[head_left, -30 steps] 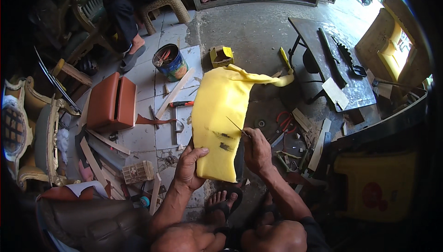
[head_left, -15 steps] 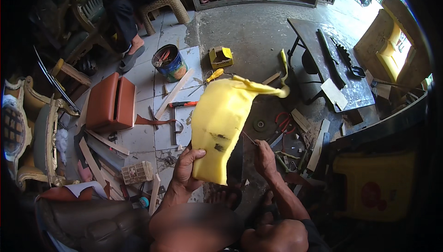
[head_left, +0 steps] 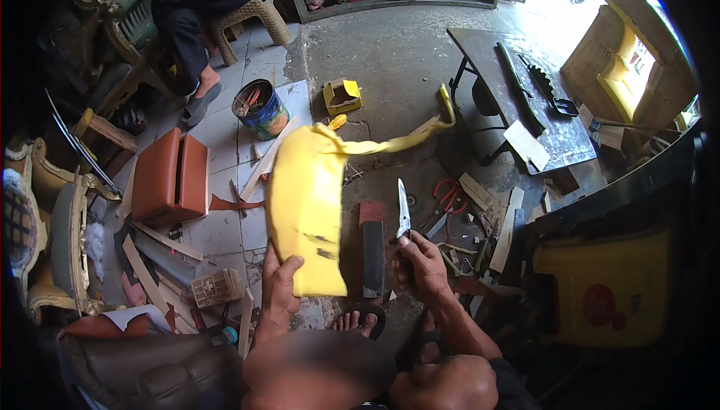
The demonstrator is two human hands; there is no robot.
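My left hand (head_left: pixel 281 282) grips the lower left edge of a yellow foam sheet (head_left: pixel 307 207), thumb on its front. The sheet stands upright, with dark smudges low on its face. From its top a thin, narrow yellow strip (head_left: pixel 397 142) trails off to the right, its end curling up. To the right of the foam, apart from it, my right hand (head_left: pixel 421 261) is closed around a knife (head_left: pixel 403 207) with its silver blade pointing up and away. The handle is mostly hidden in my fingers. A dark rectangular block (head_left: pixel 373 260) lies on the floor between my hands.
Red-handled pliers (head_left: pixel 448 196) and wood scraps lie at right, near a low black table (head_left: pixel 525 95). A paint can (head_left: pixel 260 110), a yellow box (head_left: pixel 342 97) and a brown cushioned piece (head_left: pixel 171 177) stand ahead and left. Another person (head_left: pixel 202 35) sits at the far left.
The foam has moved left and turned, and its strip now stretches farther out to the right. My right hand has drawn the knife away from the foam's edge, baring the blade.
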